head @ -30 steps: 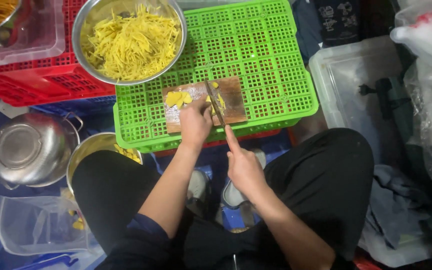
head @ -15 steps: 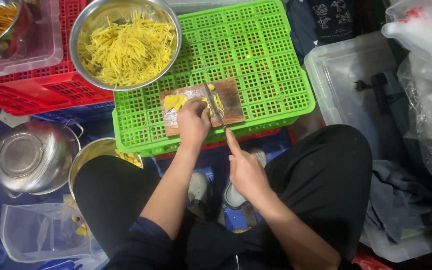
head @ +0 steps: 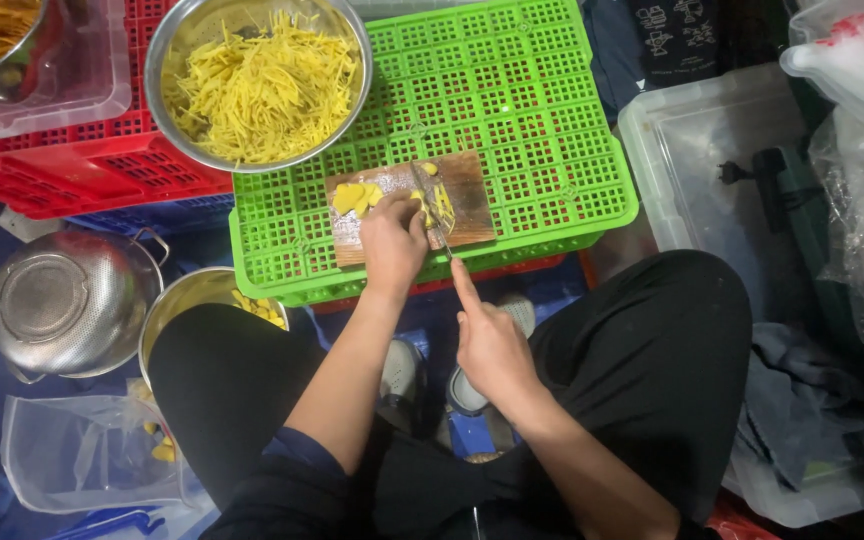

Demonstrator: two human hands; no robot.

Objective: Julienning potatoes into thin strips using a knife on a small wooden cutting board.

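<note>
A small wooden cutting board (head: 470, 196) lies on an upturned green plastic crate (head: 522, 110). Flat yellow slices (head: 352, 195) sit on the board's left part. My left hand (head: 392, 240) presses down on a stack of yellow pieces at the board's middle. My right hand (head: 492, 345) grips the handle of a knife (head: 432, 210), index finger stretched along it. The blade lies across the board, right beside my left fingers.
A steel bowl (head: 152, 90) of thin yellow strips rests across the green crate and a red crate (head: 82, 170). A metal colander (head: 67, 300) and a pot (head: 182, 300) with yellow chunks stand at my left knee. A clear plastic tub (head: 682, 130) is at the right.
Both hands stay at the board with the knife across it. Only the view has shifted slightly.
</note>
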